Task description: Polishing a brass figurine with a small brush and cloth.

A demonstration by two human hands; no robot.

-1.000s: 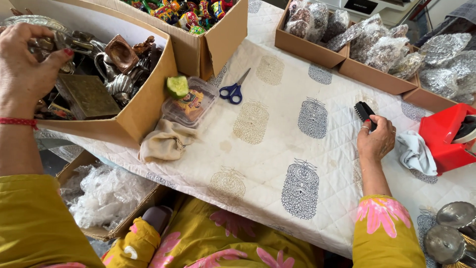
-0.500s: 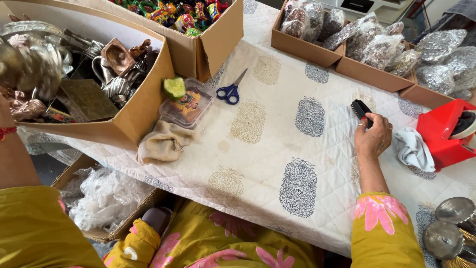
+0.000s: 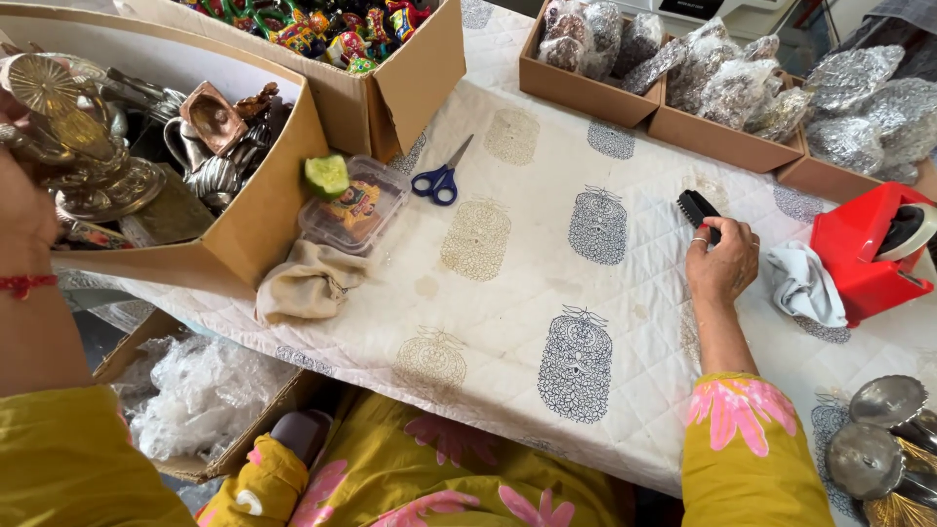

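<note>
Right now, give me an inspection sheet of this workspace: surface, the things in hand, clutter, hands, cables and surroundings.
Surface: table under a quilted white cloth with printed motifs, faintly stained.
Things in hand: metal lamp stand lifted over the big cardboard box of metalware; black brush on the cloth.
Clutter: blue scissors, lime half on a clear plastic tub, beige rag, grey cloth, red tape dispenser.
Hands: left hand grips the lamp stand; right hand holds the brush.
Cables: nothing seen.
Surroundings: trays of foil-wrapped pieces, box of coloured items, floor box of plastic wrap.
</note>
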